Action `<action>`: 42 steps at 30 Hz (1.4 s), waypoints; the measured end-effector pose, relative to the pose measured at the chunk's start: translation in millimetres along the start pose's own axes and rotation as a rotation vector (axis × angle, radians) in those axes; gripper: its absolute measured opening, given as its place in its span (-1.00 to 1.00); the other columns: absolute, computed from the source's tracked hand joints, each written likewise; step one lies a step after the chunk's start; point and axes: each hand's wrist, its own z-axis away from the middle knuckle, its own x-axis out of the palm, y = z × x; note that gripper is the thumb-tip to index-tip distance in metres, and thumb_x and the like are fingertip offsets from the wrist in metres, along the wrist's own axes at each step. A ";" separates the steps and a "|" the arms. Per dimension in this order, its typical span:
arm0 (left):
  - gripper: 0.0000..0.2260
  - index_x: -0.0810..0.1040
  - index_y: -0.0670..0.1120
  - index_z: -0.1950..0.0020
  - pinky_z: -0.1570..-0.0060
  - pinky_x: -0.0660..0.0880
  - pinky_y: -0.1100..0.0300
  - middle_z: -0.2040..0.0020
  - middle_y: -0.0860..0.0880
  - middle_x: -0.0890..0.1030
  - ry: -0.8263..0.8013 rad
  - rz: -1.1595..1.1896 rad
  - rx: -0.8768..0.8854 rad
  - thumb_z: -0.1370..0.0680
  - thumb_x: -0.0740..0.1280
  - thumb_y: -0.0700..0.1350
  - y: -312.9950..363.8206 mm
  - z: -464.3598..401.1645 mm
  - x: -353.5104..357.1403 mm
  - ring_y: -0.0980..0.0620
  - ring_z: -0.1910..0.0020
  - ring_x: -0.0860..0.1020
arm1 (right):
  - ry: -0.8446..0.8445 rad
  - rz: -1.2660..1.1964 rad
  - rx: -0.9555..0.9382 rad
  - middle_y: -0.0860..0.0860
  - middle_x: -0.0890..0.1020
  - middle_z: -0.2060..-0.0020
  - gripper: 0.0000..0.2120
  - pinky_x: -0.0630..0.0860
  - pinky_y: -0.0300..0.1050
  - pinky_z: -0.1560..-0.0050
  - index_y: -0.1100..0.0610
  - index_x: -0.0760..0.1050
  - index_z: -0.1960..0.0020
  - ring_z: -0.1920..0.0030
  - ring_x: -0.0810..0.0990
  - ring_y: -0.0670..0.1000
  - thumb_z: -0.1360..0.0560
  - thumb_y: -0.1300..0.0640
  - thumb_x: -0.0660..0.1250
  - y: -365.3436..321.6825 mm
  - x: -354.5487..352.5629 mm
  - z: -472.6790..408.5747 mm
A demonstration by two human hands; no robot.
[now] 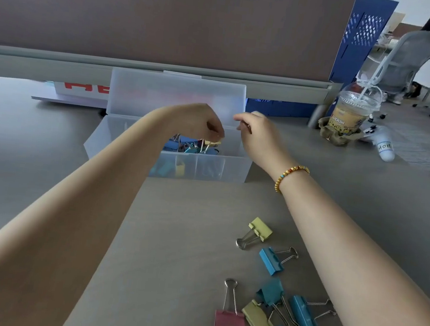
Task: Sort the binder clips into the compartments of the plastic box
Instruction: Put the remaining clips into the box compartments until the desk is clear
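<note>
Left hand: the left hand (pixel 207 124) hangs over the translucent plastic box (pixel 168 163), fingertips pinching the wire handle of a small yellow binder clip (pixel 214 144) just above the box's right-hand part.
Right hand: the right hand (pixel 255 132) hovers beside the box's raised hinged lid (pixel 176 96); its fingers are curled, but whether they pinch anything cannot be told.
Box contents: blue and yellow clips already lie inside, behind see-through dividers; which compartment the held clip hangs over is unclear.
Clips left to sort: on the grey desk (pixel 173 238) near the right forearm lie a loose yellow clip (pixel 260 229), a blue clip (pixel 271 261) and a cluster of teal, blue and olive-yellow clips with one pink clip (pixel 229 322).
Step in hand: probably dropping the yellow clip among its like.
Doing it well: lower the clip close to the pile before opening the fingers, so it cannot bounce over a divider; the wire handles tangle easily, so release it straight down.
Progress: seemingly past halfway.
</note>
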 end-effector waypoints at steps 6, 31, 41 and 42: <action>-0.84 0.50 -0.10 -0.03 0.24 0.41 0.22 0.08 -0.03 0.58 0.193 0.138 -0.032 -0.49 0.38 -0.12 -5.6 -8.7 24.1 -0.02 0.14 0.50 | -0.003 0.004 -0.027 0.11 0.53 -0.18 -0.66 0.41 -0.20 -0.04 0.18 0.45 -0.31 -0.16 0.51 0.06 -0.61 0.26 0.06 1.7 -0.5 6.2; -0.64 0.55 0.10 -0.23 -0.33 0.30 0.02 -0.30 0.05 0.51 0.255 -0.109 -0.098 -0.50 0.25 0.19 -17.7 -16.5 41.3 -0.02 -0.37 0.34 | -0.009 0.021 -0.051 0.12 0.56 -0.13 -0.70 0.45 -0.23 -0.05 0.19 0.51 -0.26 -0.12 0.54 0.04 -0.60 0.27 0.10 -1.0 -4.2 23.3; -0.54 0.42 0.01 -0.32 -0.21 0.27 0.05 -0.10 -0.04 0.49 0.286 0.036 -0.201 -0.54 0.15 0.24 5.6 -6.1 41.4 -0.14 -0.30 0.26 | 0.027 -0.050 -0.022 0.11 0.56 -0.09 -0.70 0.43 -0.26 -0.03 0.20 0.51 -0.25 -0.12 0.54 0.03 -0.60 0.28 0.10 3.0 -16.5 36.1; -0.55 0.42 0.00 -0.33 -0.21 0.27 0.05 -0.14 -0.06 0.49 0.311 0.059 -0.182 -0.56 0.14 0.22 7.2 -2.0 41.7 -0.14 -0.31 0.26 | 0.034 -0.063 -0.009 0.11 0.56 -0.09 -0.70 0.42 -0.26 -0.03 0.19 0.51 -0.25 -0.12 0.54 0.03 -0.60 0.27 0.10 4.4 -18.1 40.6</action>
